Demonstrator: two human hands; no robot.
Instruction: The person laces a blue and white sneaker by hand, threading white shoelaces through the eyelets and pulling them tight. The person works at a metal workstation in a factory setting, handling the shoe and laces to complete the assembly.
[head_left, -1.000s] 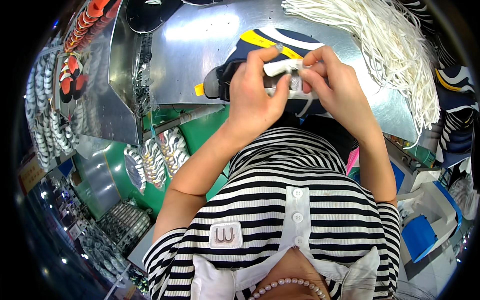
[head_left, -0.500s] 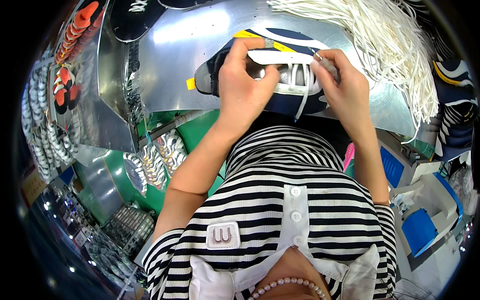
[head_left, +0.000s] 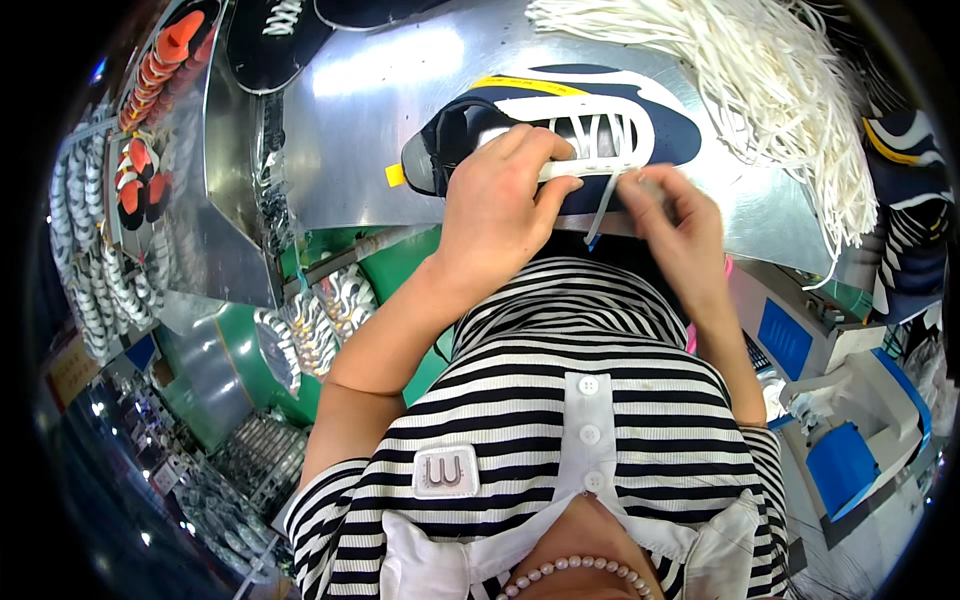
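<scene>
A dark navy shoe upper (head_left: 672,135) with white trim, a yellow strip and a grey heel with a yellow tab lies sideways on the metal bench, toe to the right. White laces cross its opening. My left hand (head_left: 505,190) pinches the near edge of the lace opening, fingers inside and thumb outside. Close to the front of that opening is my right hand (head_left: 680,215), its fingers curled and partly blurred. Its fingertips are beside a white shoelace (head_left: 602,212) that hangs over the bench's near edge and ends in a blue tip. Whatever the right fingers hold is hidden.
A large bundle of loose white laces (head_left: 760,110) covers the right of the metal bench (head_left: 350,150). Black shoe parts (head_left: 265,60) lie at the far left. Orange and striped pieces hang along the left side. More navy uppers (head_left: 905,170) are stacked at the right.
My left hand has moved from the far flap to the near edge of the opening. My right hand has dropped nearer to me, toward the hanging lace. The upper has shifted slightly right.
</scene>
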